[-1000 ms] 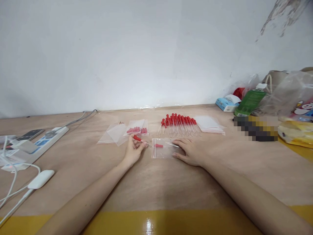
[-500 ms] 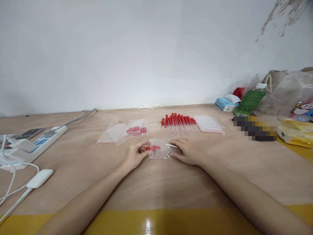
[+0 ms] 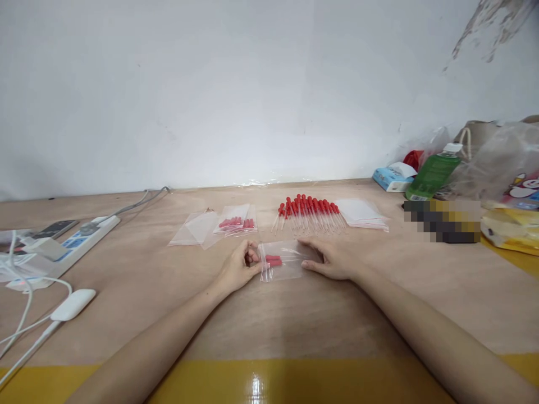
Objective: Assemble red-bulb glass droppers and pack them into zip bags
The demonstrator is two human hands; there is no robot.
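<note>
A clear zip-lock bag [image 3: 292, 271] lies between my two hands just above the table. Inside it are droppers [image 3: 273, 261], their red rubber bulbs toward the left end and thin clear tubes running right. My left hand [image 3: 238, 268] pinches the bag's left end, where the zip strip shows. The right end is gripped between thumb and fingers of my right hand [image 3: 334, 260]. Behind the bag, a row of red-topped droppers [image 3: 309, 209] lies spread out. Bags holding red-bulbed droppers [image 3: 236, 223] are stacked at the back left, beside flat clear bags [image 3: 185, 234].
A stack of flat bags [image 3: 362, 213] lies right of the loose droppers. On the left are a power strip [image 3: 90, 238], a white adapter [image 3: 73, 304], cables and a phone [image 3: 54, 229]. A tissue box [image 3: 391, 178], green bottle [image 3: 433, 174] and yellow packet [image 3: 511, 227] stand right.
Both droppers now sit inside the bag with bulbs side by side; one bulb was at my left fingers before. The bag has tilted slightly, and my right hand has shifted a little right.
</note>
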